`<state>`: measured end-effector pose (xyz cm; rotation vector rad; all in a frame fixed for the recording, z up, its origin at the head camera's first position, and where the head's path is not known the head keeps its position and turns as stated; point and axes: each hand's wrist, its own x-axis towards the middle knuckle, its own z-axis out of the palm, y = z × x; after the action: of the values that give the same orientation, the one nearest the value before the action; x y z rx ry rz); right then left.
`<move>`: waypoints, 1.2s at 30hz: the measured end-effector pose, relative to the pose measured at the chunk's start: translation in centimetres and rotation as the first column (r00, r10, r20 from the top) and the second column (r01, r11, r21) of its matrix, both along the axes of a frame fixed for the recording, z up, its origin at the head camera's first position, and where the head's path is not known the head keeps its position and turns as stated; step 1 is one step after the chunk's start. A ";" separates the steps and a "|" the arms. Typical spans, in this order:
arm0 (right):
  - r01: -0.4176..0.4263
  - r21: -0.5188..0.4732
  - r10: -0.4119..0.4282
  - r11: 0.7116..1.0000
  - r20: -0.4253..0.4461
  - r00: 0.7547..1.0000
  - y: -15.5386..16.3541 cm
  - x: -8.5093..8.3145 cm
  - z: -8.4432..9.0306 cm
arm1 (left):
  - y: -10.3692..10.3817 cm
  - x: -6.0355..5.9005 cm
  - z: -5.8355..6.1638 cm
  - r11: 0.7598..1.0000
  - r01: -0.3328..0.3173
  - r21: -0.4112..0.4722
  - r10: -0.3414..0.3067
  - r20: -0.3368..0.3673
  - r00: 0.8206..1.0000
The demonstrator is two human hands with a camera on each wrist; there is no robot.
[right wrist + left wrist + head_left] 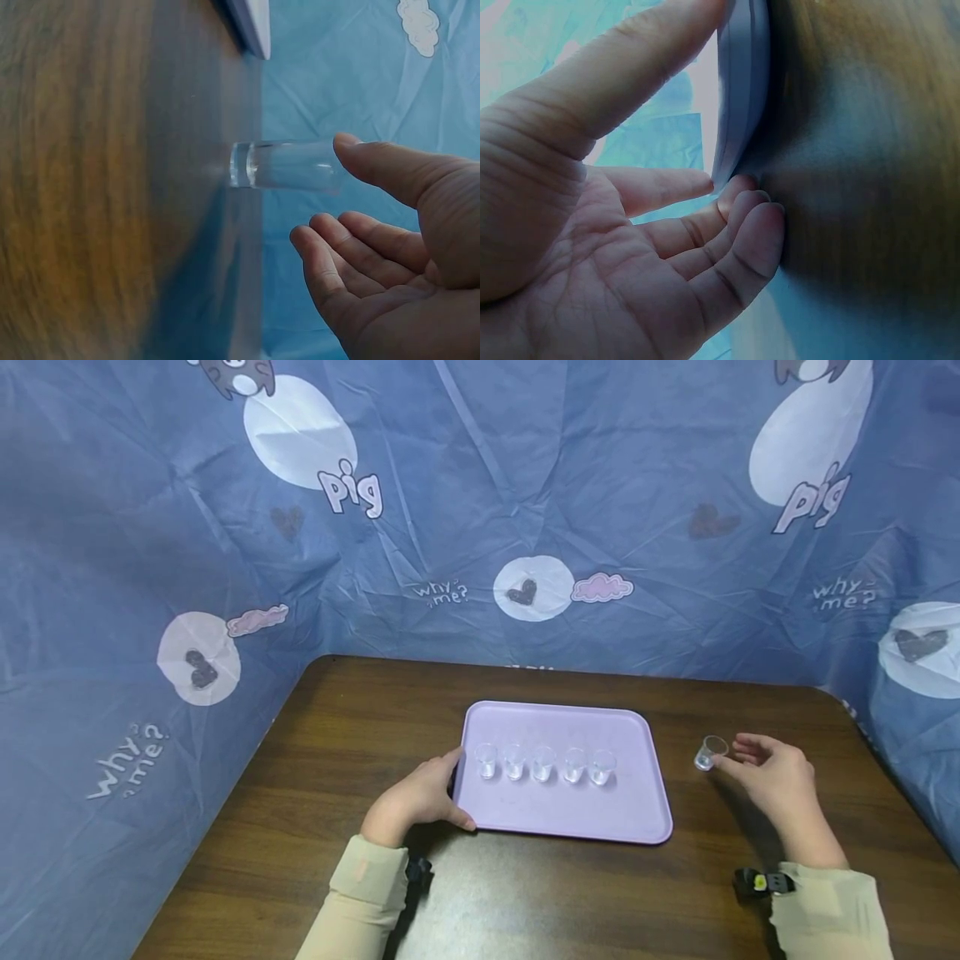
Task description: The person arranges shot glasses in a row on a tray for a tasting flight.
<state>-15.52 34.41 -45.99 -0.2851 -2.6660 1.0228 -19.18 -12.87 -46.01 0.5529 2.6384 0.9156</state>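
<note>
My left hand (423,793) grips the near left corner of a lilac tray (562,814), thumb at the front edge and fingers along the left side. In the left wrist view the tray's rim (742,82) lies between thumb and fingers, lower fingertips close to the table. On the tray several small clear shot glasses (543,764) stand upright in a row. Right of the tray, another shot glass (708,753) stands on the table. My right hand (776,774) is beside it with the thumb tip at its rim; in the right wrist view the fingers (326,270) are spread apart from the glass (289,165).
The dark wooden table (360,718) extends around the tray. A blue printed cloth (450,543) hangs behind its far edge and along the sides. Black straps with small devices sit on both wrists, by the rolled sleeves (360,885).
</note>
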 end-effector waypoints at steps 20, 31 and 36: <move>-0.028 0.064 0.028 0.998 0.010 1.000 -0.5 -1.2 -1.1 | 0.1 -0.1 -0.1 1.000 -0.003 -0.001 0.003 0.000 1.000; -0.021 0.058 0.020 0.998 0.004 1.000 -0.8 -1.3 -1.5 | -0.1 -0.1 -0.2 1.000 0.003 -0.003 -0.003 -0.006 1.000; -0.023 0.051 0.023 0.998 0.002 1.000 -1.1 -1.2 -1.4 | -0.1 -0.1 -0.1 1.000 0.000 -0.005 0.000 -0.002 1.000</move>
<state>-16.74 33.31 -47.40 -0.2455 -2.6984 0.9600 -19.25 -12.95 -46.13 0.5533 2.6420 0.9088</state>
